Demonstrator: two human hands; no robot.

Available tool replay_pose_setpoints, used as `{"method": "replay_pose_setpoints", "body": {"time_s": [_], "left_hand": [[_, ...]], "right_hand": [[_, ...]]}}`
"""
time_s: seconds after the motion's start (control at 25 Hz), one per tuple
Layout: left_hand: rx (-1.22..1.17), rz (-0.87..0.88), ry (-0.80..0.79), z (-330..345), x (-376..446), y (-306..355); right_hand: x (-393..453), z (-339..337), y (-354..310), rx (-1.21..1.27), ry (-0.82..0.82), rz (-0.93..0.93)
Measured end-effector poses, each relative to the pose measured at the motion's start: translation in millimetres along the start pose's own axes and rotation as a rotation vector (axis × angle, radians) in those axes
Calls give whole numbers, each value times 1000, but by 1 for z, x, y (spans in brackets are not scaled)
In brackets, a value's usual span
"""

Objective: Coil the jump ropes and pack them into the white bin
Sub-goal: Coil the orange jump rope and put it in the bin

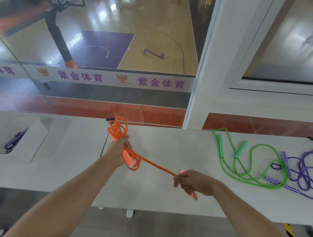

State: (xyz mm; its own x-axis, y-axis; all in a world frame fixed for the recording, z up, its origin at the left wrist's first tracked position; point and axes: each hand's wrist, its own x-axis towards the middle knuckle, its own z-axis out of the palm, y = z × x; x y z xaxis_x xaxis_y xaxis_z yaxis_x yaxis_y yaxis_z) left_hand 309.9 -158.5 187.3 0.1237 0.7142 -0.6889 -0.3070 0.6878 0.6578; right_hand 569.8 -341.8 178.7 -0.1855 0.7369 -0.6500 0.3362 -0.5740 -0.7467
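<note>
At the centre of the frame, an orange cord jump rope with patterned orange-and-white handles (pixel 120 134) is bundled into several loops that rise above the left hand (pixel 118 149), which grips the bundle together with one handle, fingers curled round them; the handle's lower end sticks out below the fist. From that bundle a single taut strand runs down and to the right to the right hand (pixel 193 184), which lies just right of centre and lower, its fingers curled round the rope's second handle, whose blurred orange ends show on either side of the fist. Both hands hover over the pale grey, stone-look surface (pixel 154 193). At the left edge of the frame sits the white rectangular plastic bin (pixel 36 140), well apart from the left hand, with a purple rope with purple-and-white checked handles (pixel 14 141) lying coiled inside it. On the right of the surface a bright green jump rope with green-and-white handles (pixel 250 164) lies loose and uncoiled, and just beyond it, near the right edge, a loose tangle of purple ropes (pixel 302 170) overlaps the green one.
</note>
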Motion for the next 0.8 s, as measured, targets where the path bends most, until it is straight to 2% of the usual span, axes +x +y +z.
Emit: {"method": "replay_pose_setpoints", "body": {"time_s": [0.08, 0.16, 0.28, 0.36, 0.48, 0.6, 0.68, 0.8], "left_hand": [[61, 44, 57, -23, 9, 19], [219, 27, 30, -37, 7, 25], [468, -71, -138, -31, -11, 7], [544, -123, -258, -17, -25, -14], [488, -203, -457, 4, -45, -48], [343, -313, -595, 23, -62, -77], [212, -380, -613, 31, -70, -91], [63, -424, -547, 39, -71, -102]], "right_hand": [[-11, -18, 16, 46, 53, 12], [-14, -29, 21, 161, 68, -19], [-8, -26, 5, 238, 67, -88], [-2, -19, -13, 297, 94, -147], [10, -9, -34, 382, 220, -188], [23, 2, -43, 313, 422, -181], [29, 9, -46, 150, 536, -182], [31, 14, -48, -102, 625, -242]]}}
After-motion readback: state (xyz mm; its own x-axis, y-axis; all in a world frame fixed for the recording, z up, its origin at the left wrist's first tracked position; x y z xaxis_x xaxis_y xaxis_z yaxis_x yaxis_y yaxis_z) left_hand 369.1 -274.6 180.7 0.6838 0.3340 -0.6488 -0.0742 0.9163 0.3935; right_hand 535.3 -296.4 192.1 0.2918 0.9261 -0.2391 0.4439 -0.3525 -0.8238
